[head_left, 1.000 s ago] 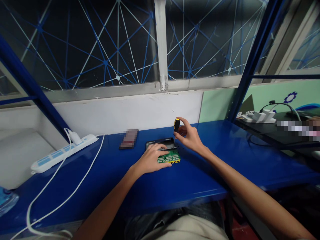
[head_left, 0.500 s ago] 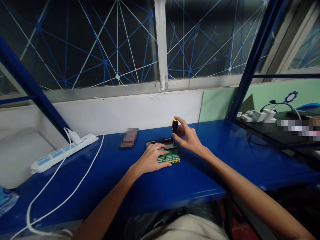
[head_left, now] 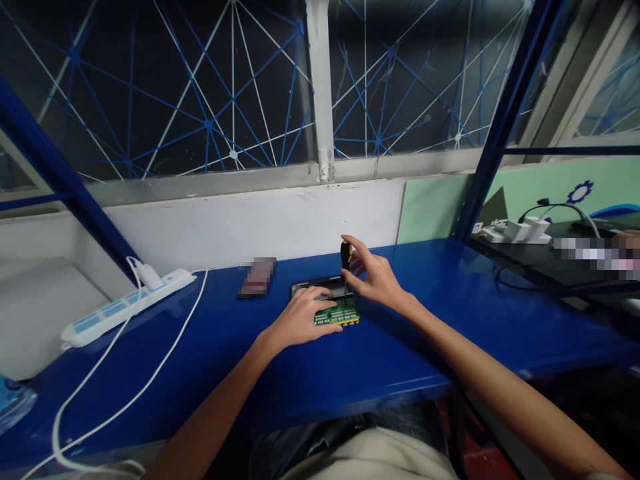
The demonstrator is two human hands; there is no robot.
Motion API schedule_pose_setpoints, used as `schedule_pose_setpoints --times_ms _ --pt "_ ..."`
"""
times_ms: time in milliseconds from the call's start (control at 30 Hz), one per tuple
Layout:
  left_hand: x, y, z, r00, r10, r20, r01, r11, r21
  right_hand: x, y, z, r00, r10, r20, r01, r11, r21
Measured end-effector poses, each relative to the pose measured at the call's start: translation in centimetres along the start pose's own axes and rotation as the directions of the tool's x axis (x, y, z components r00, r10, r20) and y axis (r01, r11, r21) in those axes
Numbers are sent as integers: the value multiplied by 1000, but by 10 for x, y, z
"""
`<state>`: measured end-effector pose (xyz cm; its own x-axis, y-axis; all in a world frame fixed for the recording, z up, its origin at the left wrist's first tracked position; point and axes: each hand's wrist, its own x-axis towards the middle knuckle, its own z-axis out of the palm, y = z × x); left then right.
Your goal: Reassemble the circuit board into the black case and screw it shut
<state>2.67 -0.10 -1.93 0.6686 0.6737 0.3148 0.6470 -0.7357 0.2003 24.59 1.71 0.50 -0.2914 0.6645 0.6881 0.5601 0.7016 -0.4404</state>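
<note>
A green circuit board (head_left: 342,313) lies on the blue table (head_left: 380,360), partly over a dark flat tray (head_left: 320,287). My left hand (head_left: 300,319) rests flat on the board's left part with fingers stretched out, pressing it down. My right hand (head_left: 374,273) pinches the top of a black and yellow screwdriver (head_left: 345,256), which stands upright with its shaft reaching down to the board's far edge.
A white power strip (head_left: 125,303) with a plug and a white cable (head_left: 125,393) lies at the left. A small blurred object (head_left: 257,277) sits behind my left hand. White chargers (head_left: 517,231) stand on a neighbouring dark desk at the right.
The screwdriver's handle has shifted slightly left, and my right hand's fingers have re-gripped its top. My left hand has stayed on the board.
</note>
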Motion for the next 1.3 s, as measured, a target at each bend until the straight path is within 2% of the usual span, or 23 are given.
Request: schedule_pose_setpoints --times_ms 167,333,467,733,1033,1300 --pt "3 0 0 1000 -1 -23 -1 996 -89 0 -2 0 1000 -23 1 23 1000 -18" --pt "14 0 -2 992 -16 -125 -10 979 -203 0 1 4 999 -32 -14 32 999 0" --pt "29 3 -6 979 -111 -171 71 972 -226 0 2 5 1000 -27 -16 27 1000 1" --pt "62 13 -1 958 -267 -108 236 943 -235 1 0 4 999 -52 -4 52 999 -17" --pt "57 15 3 932 -295 -210 247 942 -225 0 1 5 998 -37 -54 33 997 -64" --pt "59 11 12 960 -204 -191 162 963 -214 0 -3 4 999 -21 -34 20 999 -48"
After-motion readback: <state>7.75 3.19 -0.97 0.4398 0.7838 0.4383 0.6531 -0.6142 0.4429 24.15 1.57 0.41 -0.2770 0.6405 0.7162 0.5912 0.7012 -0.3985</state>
